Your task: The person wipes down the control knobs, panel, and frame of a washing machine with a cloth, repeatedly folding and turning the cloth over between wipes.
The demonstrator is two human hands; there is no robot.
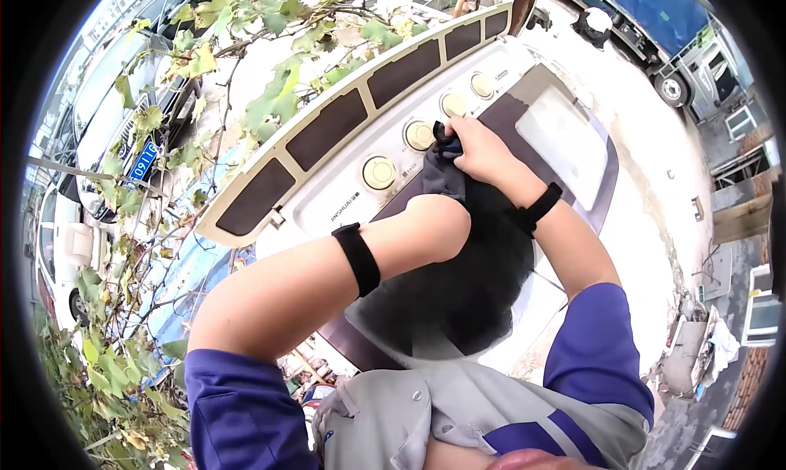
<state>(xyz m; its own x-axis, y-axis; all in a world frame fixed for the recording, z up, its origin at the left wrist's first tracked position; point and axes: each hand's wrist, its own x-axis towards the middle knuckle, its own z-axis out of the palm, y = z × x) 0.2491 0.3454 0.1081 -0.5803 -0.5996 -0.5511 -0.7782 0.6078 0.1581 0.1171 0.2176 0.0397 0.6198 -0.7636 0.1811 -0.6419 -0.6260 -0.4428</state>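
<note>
A dark grey cloth (443, 175) is bunched up between my two hands, above a twin-tub washing machine (315, 210). My right hand (483, 152) closes round its upper end near the control knobs, and a bit of fabric pokes out past the thumb. At the lower end of the cloth, my left hand (444, 226) is bent into a rounded fist; its fingers are turned away and mostly hidden. Below the hands is the dark round tub opening (446, 298). Each forearm wears a black strap.
Along the machine's back runs a panel with several cream knobs (379, 173) and a raised lid with brown panes (327, 132). A pale translucent lid (565, 142) lies at the right. Vines (278, 101) hang at the left near parked cars (123, 118). A blue truck (655, 11) and a person (595, 26) are at the back.
</note>
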